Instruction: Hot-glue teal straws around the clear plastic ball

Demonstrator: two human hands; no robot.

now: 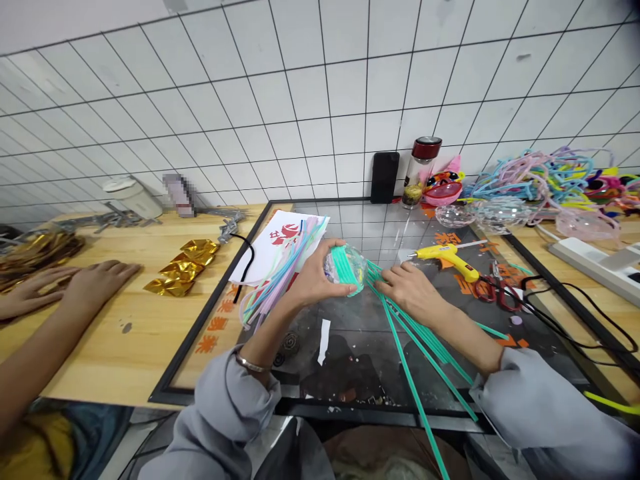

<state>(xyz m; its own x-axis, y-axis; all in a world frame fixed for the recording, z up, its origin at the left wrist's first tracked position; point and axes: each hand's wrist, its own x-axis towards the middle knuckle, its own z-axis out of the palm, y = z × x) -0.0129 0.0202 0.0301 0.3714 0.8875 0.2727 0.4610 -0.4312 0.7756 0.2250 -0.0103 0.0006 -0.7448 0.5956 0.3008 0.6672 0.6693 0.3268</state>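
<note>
My left hand (315, 277) is wrapped around a clear plastic ball (356, 257), thumb below and fingers above. Rows of green pipe cleaners (344, 267) lie side by side across the ball's face. Just right of it, my right hand (406, 285) has its fingers curled on a bundle of long green pipe cleaners (425, 333), which fans toward the table's front edge. Its fingertips are partly hidden. Beyond my right hand lies a yellow glue gun (445, 255) with its nozzle pointing left.
Red-handled scissors (495, 290) and a black cord lie right, near a white power strip (595, 267). Pastel pipe cleaners (285, 267) rest on white paper (255, 247). A phone (385, 177) and bottle (420, 173) stand behind. Another person's hands (95, 287) are left, beside gold foil (185, 267).
</note>
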